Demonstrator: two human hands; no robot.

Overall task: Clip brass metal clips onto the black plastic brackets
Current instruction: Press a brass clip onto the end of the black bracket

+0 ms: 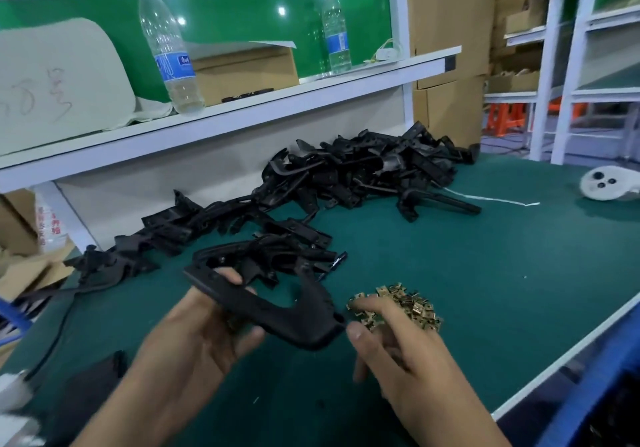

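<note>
Head view shows the left hand [204,329] holding one black bracket [277,311] above the green desk [485,291], fingers curled round its upper-left end, thumb underneath. The bracket's long axis runs from about ten o'clock down to four o'clock, and its free lower-right end sits just beside the right hand [398,349]. That hand's grip is loose, fingers spread and relaxed over the near edge of the brass clips [398,304]; whether a clip is already pinched I cannot tell. The clip heap lies at about twelve o'clock from the right hand, touching its fingertips, so the right hand is plainly the nearer one for picking. The pile of brackets [346,176] waits farther back at roughly twelve o'clock, well apart from both hands. Judging by this, a clip must travel a short way toward nine o'clock to meet the bracket's free end.
</note>
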